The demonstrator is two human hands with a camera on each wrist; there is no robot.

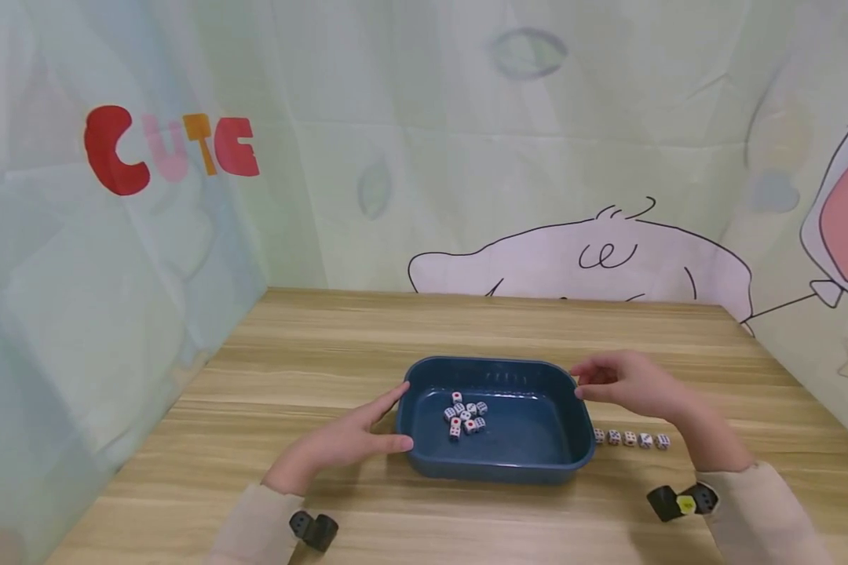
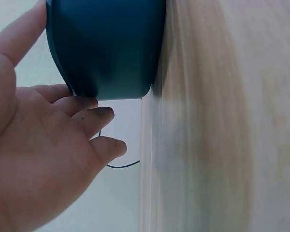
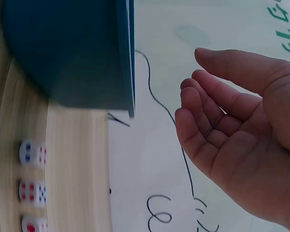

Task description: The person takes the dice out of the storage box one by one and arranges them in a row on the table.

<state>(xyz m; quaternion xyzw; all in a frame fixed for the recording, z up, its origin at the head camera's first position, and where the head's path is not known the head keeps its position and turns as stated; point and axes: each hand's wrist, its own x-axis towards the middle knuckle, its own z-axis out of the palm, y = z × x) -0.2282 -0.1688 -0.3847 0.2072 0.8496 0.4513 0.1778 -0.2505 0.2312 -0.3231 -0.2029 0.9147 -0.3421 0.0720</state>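
Observation:
A dark blue rectangular tray (image 1: 495, 472) stands on the wooden table, with several white dice (image 1: 465, 416) clustered in its left half. My left hand (image 1: 346, 439) is at the tray's left end, thumb and fingers spread and touching the rim. In the left wrist view, the fingers (image 2: 94, 118) reach along the tray's outer wall (image 2: 106, 53). By the far right corner of the tray is my right hand (image 1: 632, 384), its fingers loosely bent with nothing between them. The right wrist view shows a gap between that hand (image 3: 237, 130) and the tray (image 3: 77, 53).
To the right of the tray, several dice (image 1: 630, 439) lie in a row on the table (image 1: 311, 353), below the right forearm. Printed cloth (image 1: 367, 157) hangs behind the table and along its sides.

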